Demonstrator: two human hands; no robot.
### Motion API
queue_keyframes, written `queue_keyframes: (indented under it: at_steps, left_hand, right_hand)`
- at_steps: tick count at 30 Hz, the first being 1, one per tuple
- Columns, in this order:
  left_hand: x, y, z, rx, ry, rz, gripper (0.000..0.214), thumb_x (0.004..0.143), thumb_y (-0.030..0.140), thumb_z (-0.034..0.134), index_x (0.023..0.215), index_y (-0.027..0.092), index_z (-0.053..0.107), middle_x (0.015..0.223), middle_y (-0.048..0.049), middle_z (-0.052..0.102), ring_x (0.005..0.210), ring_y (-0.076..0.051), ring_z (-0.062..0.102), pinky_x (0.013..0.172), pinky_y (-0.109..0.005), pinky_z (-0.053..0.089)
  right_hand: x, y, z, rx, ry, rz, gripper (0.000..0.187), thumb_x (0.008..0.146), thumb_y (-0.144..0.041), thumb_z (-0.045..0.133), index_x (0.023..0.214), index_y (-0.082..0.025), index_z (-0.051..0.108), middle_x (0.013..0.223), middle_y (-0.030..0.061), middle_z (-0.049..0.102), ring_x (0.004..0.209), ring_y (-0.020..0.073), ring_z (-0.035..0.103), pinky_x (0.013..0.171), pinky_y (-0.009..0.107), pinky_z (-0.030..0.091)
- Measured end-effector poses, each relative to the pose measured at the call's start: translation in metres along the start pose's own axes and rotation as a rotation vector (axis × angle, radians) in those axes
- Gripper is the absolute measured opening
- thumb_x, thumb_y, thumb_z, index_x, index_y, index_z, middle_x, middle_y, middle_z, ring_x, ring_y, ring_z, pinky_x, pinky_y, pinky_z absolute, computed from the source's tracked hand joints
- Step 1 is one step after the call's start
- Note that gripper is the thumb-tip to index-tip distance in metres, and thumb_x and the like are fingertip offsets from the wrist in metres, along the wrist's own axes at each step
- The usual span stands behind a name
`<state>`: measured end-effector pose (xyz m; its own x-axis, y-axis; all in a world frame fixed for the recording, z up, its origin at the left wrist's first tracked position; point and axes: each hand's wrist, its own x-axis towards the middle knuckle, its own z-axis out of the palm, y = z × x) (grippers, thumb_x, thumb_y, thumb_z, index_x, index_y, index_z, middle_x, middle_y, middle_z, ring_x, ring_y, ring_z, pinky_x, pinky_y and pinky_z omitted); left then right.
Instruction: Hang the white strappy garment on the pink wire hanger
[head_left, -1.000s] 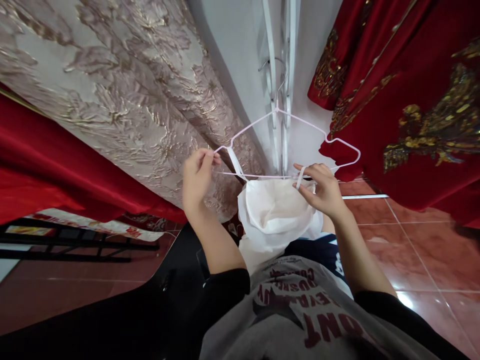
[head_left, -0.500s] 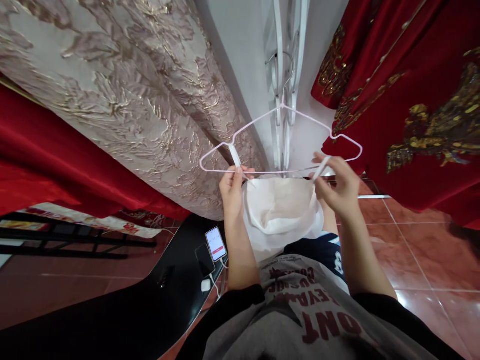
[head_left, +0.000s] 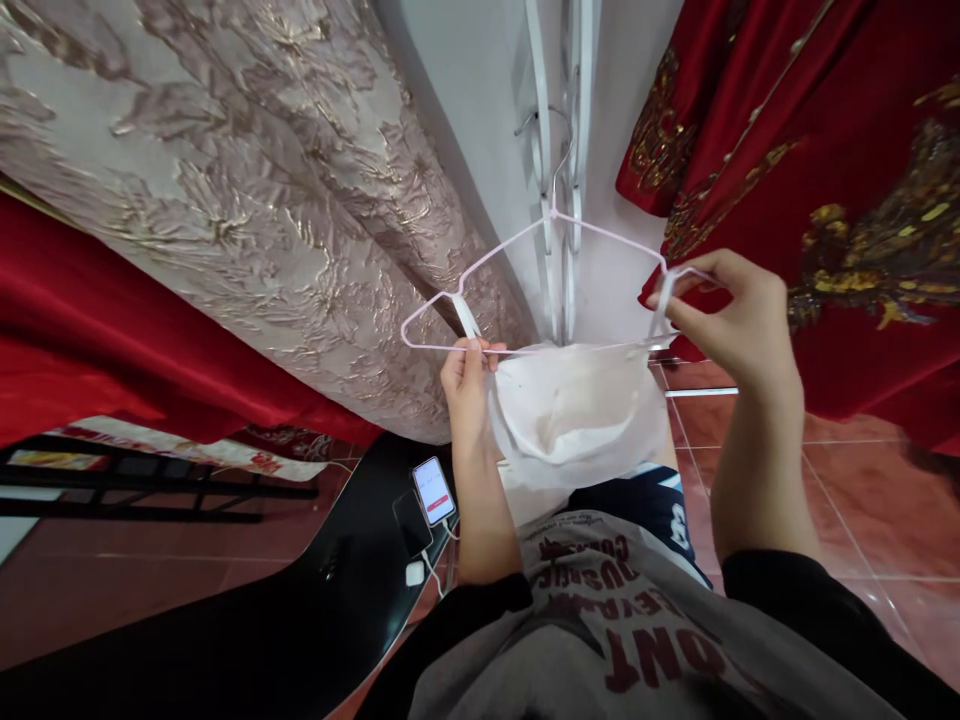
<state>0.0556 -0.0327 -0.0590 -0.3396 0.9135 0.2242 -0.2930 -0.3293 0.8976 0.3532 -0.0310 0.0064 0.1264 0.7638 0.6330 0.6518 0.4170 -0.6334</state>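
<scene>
A pale pink clothes hanger (head_left: 553, 213) is held up in front of me, its metal hook at the top. From it a white strapped garment (head_left: 577, 400) hangs over my lap. My left hand (head_left: 466, 385) is closed around the hanger's lower bar, near the garment's left strap (head_left: 466, 316), which loops over the left notch. My right hand (head_left: 750, 320) pinches the right strap (head_left: 661, 303) between thumb and fingers at the right notch. The hanger's right end is partly hidden behind that hand.
White curved metal bars (head_left: 541, 100) stand against the wall ahead. A pinkish embossed fabric (head_left: 285, 200) hangs on the left, and a red embroidered garment (head_left: 750, 200) on the right. Two phones, one a lit phone (head_left: 431, 492), lie on a black bench (head_left: 300, 610).
My right hand has moved right and up, drawing the right strap out to the hanger's right notch. The garment's top edge is spread wider. My left hand keeps its grip.
</scene>
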Motion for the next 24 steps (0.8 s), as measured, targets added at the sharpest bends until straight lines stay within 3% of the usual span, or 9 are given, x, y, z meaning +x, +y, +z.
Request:
queue_keyframes:
  at_steps: [2,4,7,10,12,13,18,21,24]
  left_hand:
    - [-0.001,0.003,-0.001,-0.003,-0.008,-0.023,0.035,0.092,0.049,0.078,0.078,0.019,0.067,0.069,0.0008,0.064,0.065,-0.011,0.062,0.080,-0.026,0.053]
    - [-0.002,0.006,-0.001,-0.009,-0.019,-0.052,0.034,0.088,0.048,0.082,0.078,0.019,0.067,0.070,0.0006,0.064,0.068,-0.011,0.063,0.079,-0.025,0.053]
    - [-0.006,0.008,0.002,-0.014,-0.048,-0.093,0.030,0.086,0.046,0.084,0.081,0.020,0.070,0.079,-0.0018,0.072,0.065,-0.009,0.059,0.076,-0.025,0.052]
    - [-0.011,0.006,0.005,0.008,-0.088,-0.092,0.026,0.087,0.044,0.083,0.087,0.019,0.074,0.092,-0.0052,0.078,0.064,-0.009,0.055,0.076,-0.026,0.052]
    - [-0.013,0.004,0.003,0.053,-0.121,-0.095,0.025,0.088,0.043,0.082,0.092,0.019,0.077,0.100,-0.0077,0.080,0.071,-0.011,0.062,0.082,-0.028,0.053]
    - [-0.013,0.004,0.000,0.085,-0.147,-0.111,0.026,0.089,0.044,0.081,0.095,0.019,0.078,0.103,-0.0090,0.081,0.076,-0.013,0.065,0.085,-0.029,0.054]
    - [-0.014,0.024,-0.025,0.327,-0.395,-0.149,0.033,0.091,0.050,0.076,0.098,0.019,0.083,0.100,-0.0116,0.080,0.097,-0.023,0.073,0.091,-0.033,0.055]
    - [-0.019,0.050,-0.036,0.449,-0.507,-0.136,0.034,0.094,0.054,0.072,0.095,0.021,0.082,0.094,-0.0094,0.077,0.089,-0.022,0.071,0.077,-0.029,0.057]
    - [-0.020,0.072,-0.038,0.404,-0.499,-0.153,0.035,0.095,0.056,0.071,0.092,0.022,0.081,0.091,-0.0100,0.075,0.080,-0.020,0.068,0.063,-0.027,0.054]
  right_hand:
    - [0.001,-0.010,0.007,-0.046,-0.024,-0.055,0.029,0.079,-0.034,0.089,0.103,-0.027,0.075,0.100,0.0066,0.075,0.101,0.0322,0.071,0.099,0.062,0.058]
    - [-0.006,-0.016,0.017,-0.020,0.033,-0.131,0.040,0.082,-0.033,0.085,0.119,-0.028,0.071,0.119,0.0095,0.072,0.120,0.0379,0.065,0.107,0.068,0.052]
    - [-0.027,-0.026,0.036,0.113,0.115,-0.237,0.047,0.092,-0.030,0.072,0.138,-0.032,0.064,0.138,0.0097,0.065,0.141,0.0390,0.055,0.117,0.068,0.044]
    - [-0.048,-0.029,0.058,0.199,-0.153,-0.274,0.044,0.097,-0.028,0.064,0.141,-0.034,0.063,0.135,0.0086,0.070,0.132,0.0336,0.064,0.112,0.061,0.052]
    - [-0.058,-0.025,0.069,0.177,-0.353,-0.264,0.045,0.098,-0.028,0.064,0.142,-0.033,0.063,0.133,0.0092,0.072,0.126,0.0323,0.068,0.112,0.061,0.053]
    - [-0.061,-0.021,0.073,0.156,-0.385,-0.254,0.045,0.098,-0.029,0.065,0.142,-0.032,0.063,0.134,0.0095,0.073,0.125,0.0323,0.068,0.114,0.063,0.051]
    - [-0.066,-0.010,0.077,0.145,-0.236,-0.206,0.032,0.099,-0.029,0.065,0.130,-0.032,0.070,0.123,0.0069,0.077,0.118,0.0296,0.071,0.120,0.064,0.043]
    - [-0.068,-0.014,0.076,0.142,-0.190,-0.201,0.027,0.100,-0.028,0.064,0.126,-0.031,0.071,0.118,0.0062,0.077,0.115,0.0277,0.071,0.119,0.060,0.044]
    - [-0.070,-0.019,0.077,0.124,-0.186,-0.207,0.029,0.099,-0.026,0.065,0.126,-0.031,0.071,0.118,0.0061,0.076,0.114,0.0271,0.071,0.117,0.058,0.044]
